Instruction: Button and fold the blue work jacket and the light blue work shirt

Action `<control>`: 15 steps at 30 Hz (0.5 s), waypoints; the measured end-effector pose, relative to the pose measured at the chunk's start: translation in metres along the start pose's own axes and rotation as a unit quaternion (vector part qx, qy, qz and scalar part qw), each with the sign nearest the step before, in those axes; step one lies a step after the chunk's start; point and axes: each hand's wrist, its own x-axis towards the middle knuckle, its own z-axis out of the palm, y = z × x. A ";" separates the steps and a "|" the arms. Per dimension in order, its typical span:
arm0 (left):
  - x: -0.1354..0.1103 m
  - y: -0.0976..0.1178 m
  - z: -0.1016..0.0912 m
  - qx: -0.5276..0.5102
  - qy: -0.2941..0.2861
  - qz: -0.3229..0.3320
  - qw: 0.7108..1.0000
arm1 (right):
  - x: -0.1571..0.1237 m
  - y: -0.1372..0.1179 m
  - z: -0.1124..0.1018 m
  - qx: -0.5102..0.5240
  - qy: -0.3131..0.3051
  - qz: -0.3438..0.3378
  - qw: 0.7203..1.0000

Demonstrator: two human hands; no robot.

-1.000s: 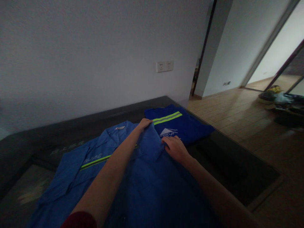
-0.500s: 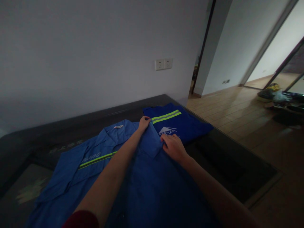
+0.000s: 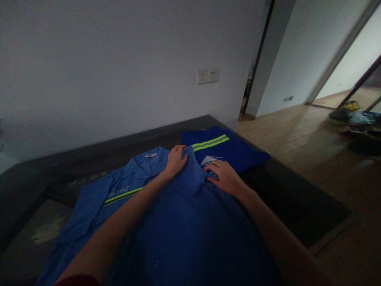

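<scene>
Resting left hand (image 3: 176,161) on lighter-blue garment (image 3: 184,226); right hand (image 3: 225,176) at edge.

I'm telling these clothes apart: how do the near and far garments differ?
The near garment is a duller blue; the far garment is more vivid. The near garment runs off the picture's bottom edge; the far garment doesn't. The near garment shows a white label; the far garment shows none. Both have yellow-green stripes and pale markings.
</scene>
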 end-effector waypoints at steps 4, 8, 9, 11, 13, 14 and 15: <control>-0.021 -0.017 -0.012 0.104 -0.108 -0.052 0.987 | 0.000 -0.003 0.006 0.007 -0.012 -0.015 1.000; -0.022 -0.029 -0.009 0.114 -0.135 -0.065 0.982 | 0.001 -0.003 0.011 -0.002 -0.011 -0.027 1.000; -0.021 -0.030 -0.008 0.110 -0.135 -0.062 0.983 | 0.001 -0.003 0.012 -0.004 -0.012 -0.028 1.000; -0.019 -0.030 -0.008 0.102 -0.135 -0.055 0.984 | 0.001 -0.003 0.011 -0.008 -0.013 -0.017 1.000; -0.019 -0.029 -0.010 0.102 -0.128 -0.052 0.985 | 0.000 -0.004 0.009 -0.016 -0.007 0.021 1.000; -0.018 -0.026 -0.012 0.104 -0.122 -0.054 0.986 | 0.000 -0.004 0.008 -0.019 -0.002 0.045 0.999; -0.017 -0.024 -0.013 0.107 -0.115 -0.056 0.986 | 0.000 -0.005 0.007 -0.023 0.001 0.068 0.997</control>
